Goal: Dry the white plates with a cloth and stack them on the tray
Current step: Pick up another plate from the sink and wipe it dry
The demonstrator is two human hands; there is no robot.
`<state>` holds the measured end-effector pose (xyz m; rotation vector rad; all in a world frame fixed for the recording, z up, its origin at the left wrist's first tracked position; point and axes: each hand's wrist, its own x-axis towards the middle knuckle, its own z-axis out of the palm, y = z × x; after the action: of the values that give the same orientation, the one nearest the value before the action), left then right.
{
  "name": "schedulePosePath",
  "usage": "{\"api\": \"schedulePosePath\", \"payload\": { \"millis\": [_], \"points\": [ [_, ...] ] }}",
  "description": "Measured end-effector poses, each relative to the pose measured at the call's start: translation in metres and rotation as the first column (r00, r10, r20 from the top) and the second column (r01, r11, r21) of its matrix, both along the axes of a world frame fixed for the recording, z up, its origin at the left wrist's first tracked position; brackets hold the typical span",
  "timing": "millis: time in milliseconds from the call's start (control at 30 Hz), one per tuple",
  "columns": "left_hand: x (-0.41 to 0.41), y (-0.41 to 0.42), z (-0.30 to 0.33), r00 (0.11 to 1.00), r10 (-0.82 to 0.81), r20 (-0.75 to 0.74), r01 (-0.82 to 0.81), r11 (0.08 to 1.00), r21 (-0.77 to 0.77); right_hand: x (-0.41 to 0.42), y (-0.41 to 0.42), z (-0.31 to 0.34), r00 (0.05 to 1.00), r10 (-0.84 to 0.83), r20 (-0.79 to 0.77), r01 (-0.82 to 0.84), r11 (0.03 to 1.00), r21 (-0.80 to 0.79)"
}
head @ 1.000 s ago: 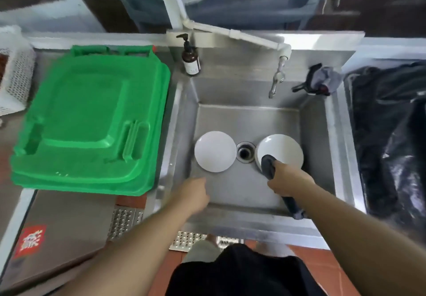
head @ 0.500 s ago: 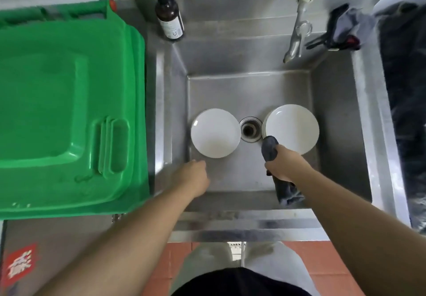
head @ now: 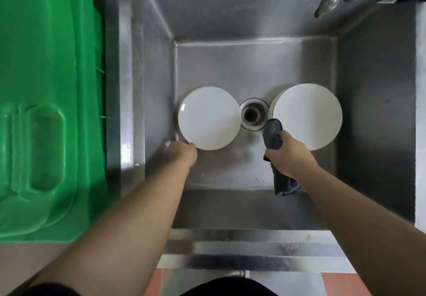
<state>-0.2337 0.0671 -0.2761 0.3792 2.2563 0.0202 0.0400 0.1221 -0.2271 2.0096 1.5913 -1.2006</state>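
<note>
**Hands at the sink, plates on the basin floor**

Your right hand [head: 291,155] grips a dark cloth [head: 274,134] beside the right plate stack [head: 307,115]. Your left hand [head: 182,153] touches the near rim of the left plate [head: 208,118]; whether it grips, I cannot tell. Both sit inside the steel sink [head: 253,65], either side of the drain [head: 253,113]. A green lid [head: 46,111] lies left.
</note>
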Motion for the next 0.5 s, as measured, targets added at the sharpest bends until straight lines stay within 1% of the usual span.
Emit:
{"api": "schedulePosePath", "payload": {
  "millis": [33, 100, 167, 233, 367, 500],
  "points": [
    [0.002, -0.001, -0.008, 0.994, 0.104, 0.027, -0.104, 0.994, 0.019, 0.000, -0.001, -0.003, 1.000, -0.010, -0.014, 0.010, 1.000, -0.004],
    [0.006, -0.002, -0.022, 0.951, 0.292, 0.100, -0.298, 0.953, 0.055, -0.002, -0.003, -0.008, 0.998, -0.040, -0.042, 0.039, 0.999, -0.016],
    [0.009, -0.001, -0.031, 0.890, 0.427, 0.156, -0.442, 0.894, 0.077, -0.002, -0.003, -0.011, 0.996, -0.063, -0.055, 0.062, 0.998, -0.023],
    [0.012, 0.001, -0.036, 0.827, 0.531, 0.186, -0.554, 0.827, 0.100, -0.001, -0.002, -0.013, 0.995, -0.078, -0.060, 0.076, 0.997, -0.020],
    [0.016, 0.003, -0.038, 0.733, 0.651, 0.197, -0.676, 0.728, 0.110, 0.002, 0.000, -0.020, 0.994, -0.088, -0.065, 0.087, 0.996, -0.017],
    [0.020, 0.003, -0.042, 0.678, 0.689, 0.256, -0.725, 0.683, 0.082, 0.003, 0.001, -0.025, 0.992, -0.116, -0.056, 0.115, 0.993, -0.023]
  ]
}}
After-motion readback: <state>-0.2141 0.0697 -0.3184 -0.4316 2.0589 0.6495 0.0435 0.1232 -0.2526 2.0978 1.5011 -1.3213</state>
